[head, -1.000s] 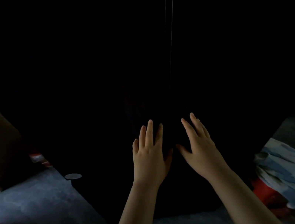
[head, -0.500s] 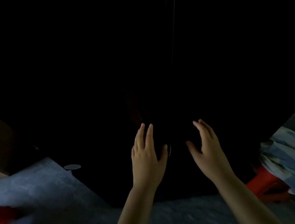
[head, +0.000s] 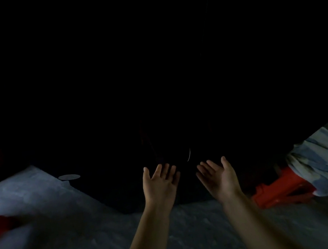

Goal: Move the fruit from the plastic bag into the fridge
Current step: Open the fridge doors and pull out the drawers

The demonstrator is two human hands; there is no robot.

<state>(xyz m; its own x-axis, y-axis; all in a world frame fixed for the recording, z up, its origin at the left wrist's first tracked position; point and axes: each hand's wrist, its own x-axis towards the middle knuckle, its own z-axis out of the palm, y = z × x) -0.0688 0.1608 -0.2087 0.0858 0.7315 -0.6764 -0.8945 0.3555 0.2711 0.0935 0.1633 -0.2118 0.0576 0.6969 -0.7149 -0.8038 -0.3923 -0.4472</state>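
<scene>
Just the one view here: a wide-angle cam on the person's head, tilted forward and down. Both forearms come in from the bottom edge, and the left hand [head: 160, 182] and right hand [head: 220, 177] sit a bit below mid-frame, about arm's reach from the lens. Grey floor [head: 73, 237] fills the lower part and bends at the corners. The upper two-thirds faces a black mass [head: 149, 66] up close, maybe a fridge front, but it's too dim to tell.
</scene>
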